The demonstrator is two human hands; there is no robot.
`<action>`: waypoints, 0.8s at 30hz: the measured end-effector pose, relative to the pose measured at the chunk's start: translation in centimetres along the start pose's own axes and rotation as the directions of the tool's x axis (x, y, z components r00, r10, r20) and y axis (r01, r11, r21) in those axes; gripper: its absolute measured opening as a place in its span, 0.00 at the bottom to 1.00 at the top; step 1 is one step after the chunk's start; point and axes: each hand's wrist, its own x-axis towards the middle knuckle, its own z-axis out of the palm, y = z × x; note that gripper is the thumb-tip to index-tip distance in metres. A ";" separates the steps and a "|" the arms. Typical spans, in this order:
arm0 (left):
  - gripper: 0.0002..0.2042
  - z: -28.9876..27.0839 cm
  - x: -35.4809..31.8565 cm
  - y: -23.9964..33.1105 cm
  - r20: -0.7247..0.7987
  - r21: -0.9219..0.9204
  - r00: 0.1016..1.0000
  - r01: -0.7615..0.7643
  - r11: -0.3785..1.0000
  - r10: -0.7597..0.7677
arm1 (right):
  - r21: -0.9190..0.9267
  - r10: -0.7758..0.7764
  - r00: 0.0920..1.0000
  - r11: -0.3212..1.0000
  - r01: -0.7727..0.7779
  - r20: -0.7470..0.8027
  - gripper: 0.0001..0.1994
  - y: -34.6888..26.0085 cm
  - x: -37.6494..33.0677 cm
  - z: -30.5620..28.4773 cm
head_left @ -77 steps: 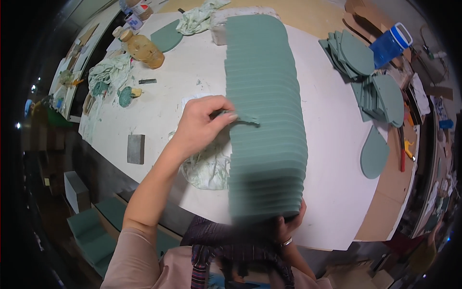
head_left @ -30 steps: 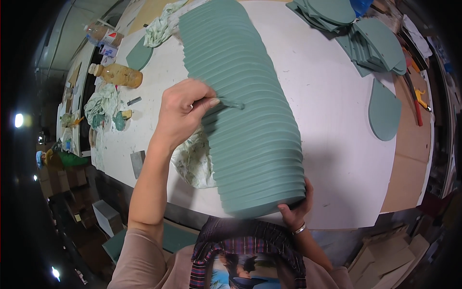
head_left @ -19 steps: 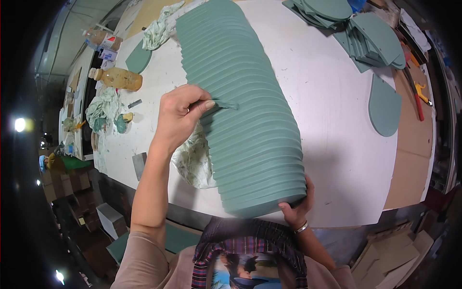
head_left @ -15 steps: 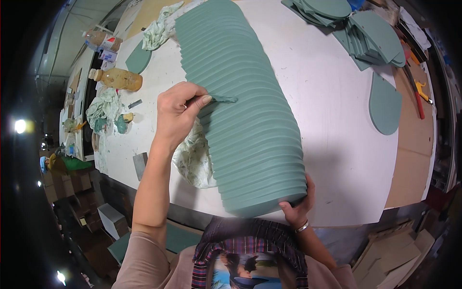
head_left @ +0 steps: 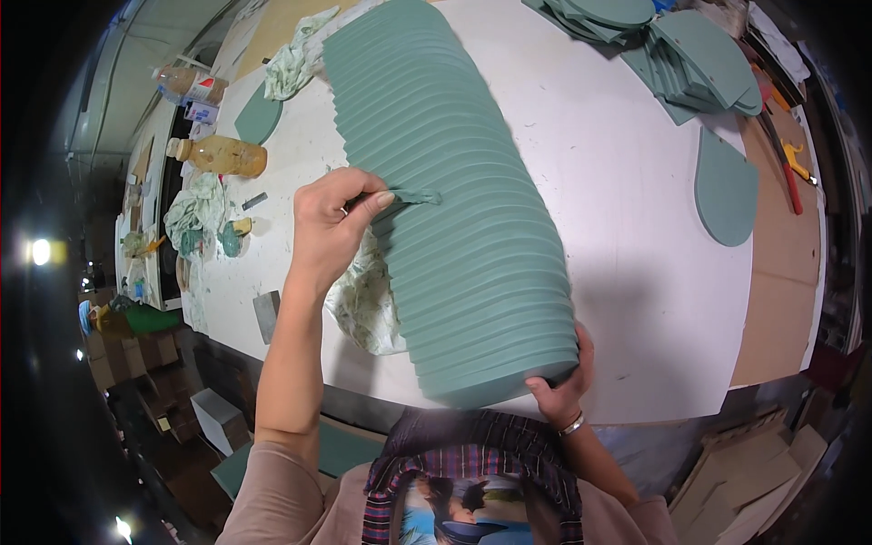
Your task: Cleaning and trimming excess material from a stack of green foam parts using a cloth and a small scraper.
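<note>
Head view: long row of green boards (head_left: 454, 200), stood on edge and packed face to face, running from the near edge of the white table (head_left: 627, 227) toward the far side, leaning like fanned cards so that each upper rim shows. Left hand (head_left: 331, 222) closed in a pinch on a small paint-smeared tool (head_left: 413, 195), tip laid on the rims about halfway along the row, likely so that many edges can be reached in one pass. Right hand (head_left: 563, 386) cupped around the nearest board at the near right corner, fingers curled over its edge, seemingly bracing the row so it does not slide or topple off the table. Stained rag (head_left: 363, 304) lying just left of the row under the left wrist, handy for wiping. Farther left, a bottle of amber liquid (head_left: 218, 154) on its side, another crumpled rag (head_left: 195, 213) and a small grey block (head_left: 266, 313) near the table edge. At the far right, a loose pile of boards (head_left: 681, 54) lying flat, and one single board (head_left: 727, 186) well apart from the row, kept clear of the stack being handled
</note>
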 end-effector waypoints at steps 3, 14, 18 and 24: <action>0.06 0.2 0.1 -0.1 -0.015 0.005 1.000 0.015 1.000 -0.015 | 0.004 -0.002 1.000 1.000 0.002 0.010 0.51 -0.1 0.0 0.1; 0.05 0.5 0.1 0.6 -0.008 0.021 1.000 -0.008 1.000 0.009 | -0.015 0.012 1.000 1.000 -0.012 0.005 0.52 -0.3 -0.1 0.2; 0.05 0.7 0.3 0.8 -0.059 -0.079 0.998 0.032 0.996 -0.037 | -0.037 -0.001 1.000 0.999 0.001 0.002 0.52 0.0 0.0 0.1; 0.04 -0.5 -1.5 0.1 -0.056 -0.247 0.985 0.142 0.958 -0.161 | -0.037 0.037 0.999 0.999 -0.037 0.003 0.52 -0.3 0.1 0.1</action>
